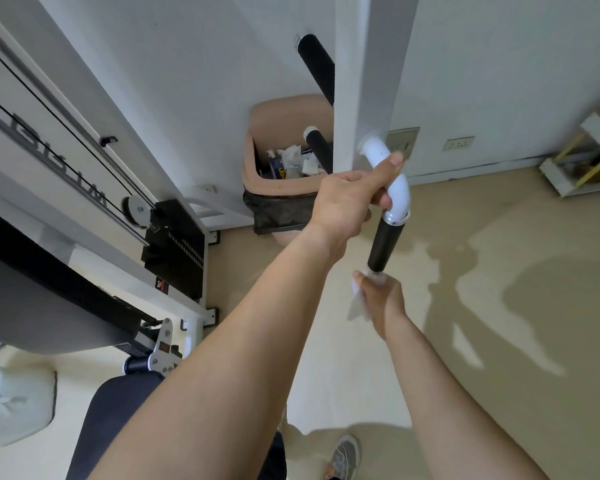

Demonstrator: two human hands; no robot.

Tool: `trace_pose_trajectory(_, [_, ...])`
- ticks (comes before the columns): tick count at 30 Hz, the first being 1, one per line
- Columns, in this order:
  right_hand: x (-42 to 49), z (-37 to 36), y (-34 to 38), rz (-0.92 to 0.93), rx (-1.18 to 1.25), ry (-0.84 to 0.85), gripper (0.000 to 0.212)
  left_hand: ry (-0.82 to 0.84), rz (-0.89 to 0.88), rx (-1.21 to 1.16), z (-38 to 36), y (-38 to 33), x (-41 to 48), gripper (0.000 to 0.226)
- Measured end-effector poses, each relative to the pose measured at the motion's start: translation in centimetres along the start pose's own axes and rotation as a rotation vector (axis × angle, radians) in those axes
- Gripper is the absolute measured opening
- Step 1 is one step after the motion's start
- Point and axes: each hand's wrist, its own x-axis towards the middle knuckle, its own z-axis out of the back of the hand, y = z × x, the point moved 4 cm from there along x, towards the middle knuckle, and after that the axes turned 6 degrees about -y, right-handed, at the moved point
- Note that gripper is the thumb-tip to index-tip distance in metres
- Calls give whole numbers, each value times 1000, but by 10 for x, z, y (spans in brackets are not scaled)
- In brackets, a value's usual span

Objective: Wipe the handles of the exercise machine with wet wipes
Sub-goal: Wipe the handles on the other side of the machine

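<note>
A white curved bar [400, 183] comes off the machine's white post [371, 81] and ends in a black handle grip [383, 242]. My left hand [347, 202] grips the white curve just above the black grip, thumb along the tube. My right hand [383, 299] holds a white wet wipe [357, 304] at the lower end of the black grip; the wipe covers the tip and hangs down to the left. Two more black handle grips [317, 62] [319, 145] stick out behind the post.
A pink waste bin [281, 126] with a black liner and crumpled wipes stands by the wall behind the post. The weight stack [175, 247] and cables are at left, a dark seat [118, 417] at lower left. My shoe [343, 457] is on the beige floor.
</note>
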Motion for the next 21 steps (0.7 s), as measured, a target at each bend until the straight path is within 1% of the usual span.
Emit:
trace_pose_trajectory(2, [-18,-6,-5,-88,37,86,24,33,2,7,6,2,-2,45])
trace_pose_trajectory(4, [-38,-16,-2,-140,179,201,23,15,-8,37,26,12,-5,47])
trace_pose_trajectory(5, [-45,-20,2,-159,253,239,20,-24,-20,62,40,21,-7,47])
trace_pose_trajectory(7, [-61,-30,15,-209,397,310,16,-133,-47,143,74,44,-13,39])
trace_pose_trajectory(9, [-72,-40,31,-245,497,373,21,-179,9,215,106,69,-23,31])
trace_pose_trajectory(12, [-85,-57,54,-252,520,421,30,-64,140,117,132,88,-40,34])
trace_pose_trajectory(14, [-93,-72,66,-256,547,449,35,-33,133,19,142,85,-47,26])
trace_pose_trajectory(16, [-98,-89,77,-221,555,459,39,-96,115,-39,153,80,-47,18])
trace_pose_trajectory(17, [-101,-97,84,-202,548,444,41,-137,110,-54,159,76,-45,18])
trace_pose_trajectory(19, [-105,-113,96,-168,542,412,43,-187,93,-61,169,70,-40,25])
trace_pose_trajectory(21, [-107,-128,106,-150,525,400,44,-191,58,-29,178,63,-34,34])
